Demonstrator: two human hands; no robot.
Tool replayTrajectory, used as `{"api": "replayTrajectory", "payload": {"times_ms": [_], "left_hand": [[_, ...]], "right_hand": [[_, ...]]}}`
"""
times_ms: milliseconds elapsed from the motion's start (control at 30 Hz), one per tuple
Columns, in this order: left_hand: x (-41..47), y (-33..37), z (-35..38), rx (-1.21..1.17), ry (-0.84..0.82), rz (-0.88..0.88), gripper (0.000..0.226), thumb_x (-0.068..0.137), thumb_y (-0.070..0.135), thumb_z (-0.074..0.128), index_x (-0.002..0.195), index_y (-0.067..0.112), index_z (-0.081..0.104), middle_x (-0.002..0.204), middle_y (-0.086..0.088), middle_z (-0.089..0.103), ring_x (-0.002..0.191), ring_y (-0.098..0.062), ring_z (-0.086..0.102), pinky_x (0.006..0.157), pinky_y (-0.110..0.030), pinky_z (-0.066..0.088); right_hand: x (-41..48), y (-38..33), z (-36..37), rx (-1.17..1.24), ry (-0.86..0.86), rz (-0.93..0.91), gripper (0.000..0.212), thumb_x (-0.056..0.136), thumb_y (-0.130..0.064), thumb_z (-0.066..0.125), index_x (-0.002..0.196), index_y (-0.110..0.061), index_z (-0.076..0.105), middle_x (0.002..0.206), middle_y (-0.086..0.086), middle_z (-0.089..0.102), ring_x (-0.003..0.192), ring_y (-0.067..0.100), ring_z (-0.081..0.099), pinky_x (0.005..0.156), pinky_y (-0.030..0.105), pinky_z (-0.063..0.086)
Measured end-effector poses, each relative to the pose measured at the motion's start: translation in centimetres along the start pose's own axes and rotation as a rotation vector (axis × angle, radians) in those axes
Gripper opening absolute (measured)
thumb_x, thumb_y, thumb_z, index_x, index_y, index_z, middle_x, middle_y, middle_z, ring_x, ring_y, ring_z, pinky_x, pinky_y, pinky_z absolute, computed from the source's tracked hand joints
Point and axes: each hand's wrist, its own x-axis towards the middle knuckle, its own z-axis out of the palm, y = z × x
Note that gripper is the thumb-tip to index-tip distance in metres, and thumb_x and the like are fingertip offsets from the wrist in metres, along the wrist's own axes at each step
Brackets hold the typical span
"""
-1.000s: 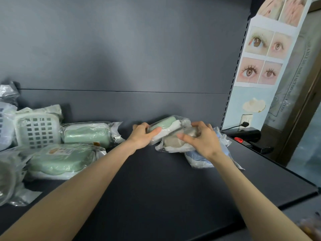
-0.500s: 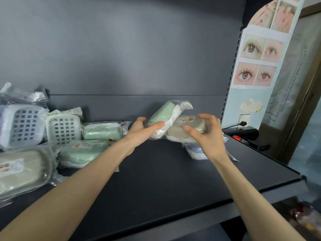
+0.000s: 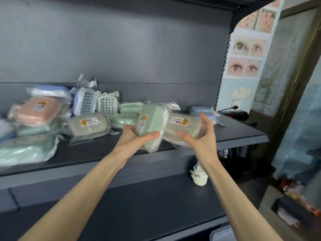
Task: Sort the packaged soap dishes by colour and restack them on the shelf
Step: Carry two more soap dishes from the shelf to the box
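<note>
1. Both held packs have come up off the shelf (image 3: 234,134) since a second ago and now hang before its front edge, side by side; one blue pack (image 3: 202,110) lies on the shelf at 2 o'clock from them.
2. The left hand (image 3: 137,138) grips the green pack (image 3: 151,119), fingers curled beneath and thumb across its front; the pack stands tilted on end.
3. The right hand (image 3: 199,141) grips the beige pack (image 3: 184,126), thumb underneath and fingers over its far end.
4. Both are rounded dishes in crinkled clear wrap, each with an orange-and-white label.
5. A heap at 9 o'clock holds one pink pack (image 3: 37,110), one second beige pack (image 3: 88,125), two grid-topped packs (image 3: 85,103) and at least four green ones.
</note>
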Motion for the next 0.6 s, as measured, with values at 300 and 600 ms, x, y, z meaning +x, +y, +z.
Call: {"api": "replayTrajectory", "payload": {"times_ms": [300,600], "left_hand": [[-15.9,1.1,-1.5,-0.009,0.241,0.097,0.110,0.037,0.077,0.076,0.127,0.031,0.032,0.123,0.009,0.053,0.119,-0.014,0.052,0.098,-0.043,0.048],[-30.6,-0.5,-1.6,-0.134,0.453,0.173,0.059,0.084,0.060,0.056,0.130,0.036,0.028,0.118,0.017,0.053,0.105,0.004,0.057,0.090,-0.026,0.050]], "right_hand": [[-12.0,-6.1,0.4,0.236,0.043,0.092,0.075,0.056,-0.028,0.085,0.118,-0.027,0.043,0.126,0.000,0.056,0.106,0.004,0.062,0.088,0.020,0.050],[-25.3,-8.3,0.9,0.495,-0.156,0.321,0.061,0.061,-0.031,0.083,0.105,-0.029,0.041,0.103,-0.010,0.066,0.094,0.008,0.064,0.089,0.031,0.047]]}}
